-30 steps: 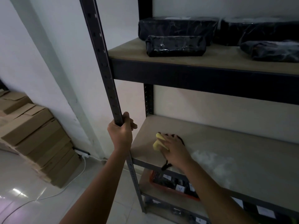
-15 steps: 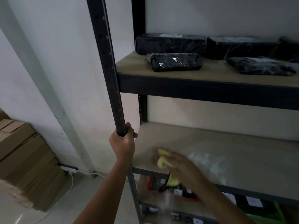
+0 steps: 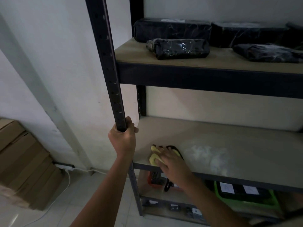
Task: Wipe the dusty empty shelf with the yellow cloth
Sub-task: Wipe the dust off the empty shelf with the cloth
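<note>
here the right hand presses the yellow cloth flat near the shelf edge, the left hand grips the post; a stroke outward could drop dust below.

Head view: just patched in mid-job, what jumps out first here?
The right hand presses a yellow cloth flat at the front left corner of the bare middle shelf, with a pale dusty smear just to its right. The left hand grips the dark front upright beside it. On the shelf above lie black wrapped bundles.
</note>
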